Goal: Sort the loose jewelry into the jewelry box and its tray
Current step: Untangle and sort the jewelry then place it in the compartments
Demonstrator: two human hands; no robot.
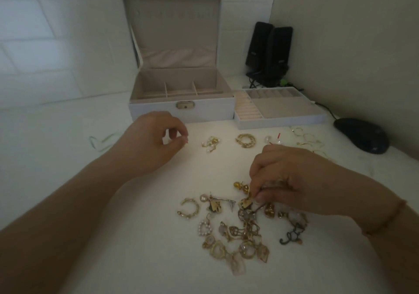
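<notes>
1. Right hand (292,180) pinches a small piece at the top of the jewelry pile (240,225), near the table's (68,259) front edge
2. Left hand (152,141) hovers apart, fingertips pressed together; whether it holds anything, cannot tell
3. Open jewelry box (181,110) and tray (281,114) sit toward the back edge

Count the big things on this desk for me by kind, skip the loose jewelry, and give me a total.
Jewelry box: 1
Tray: 1
Black speakers: 2
Computer mouse: 1
Hands, left and right: 2
Total: 7
</notes>
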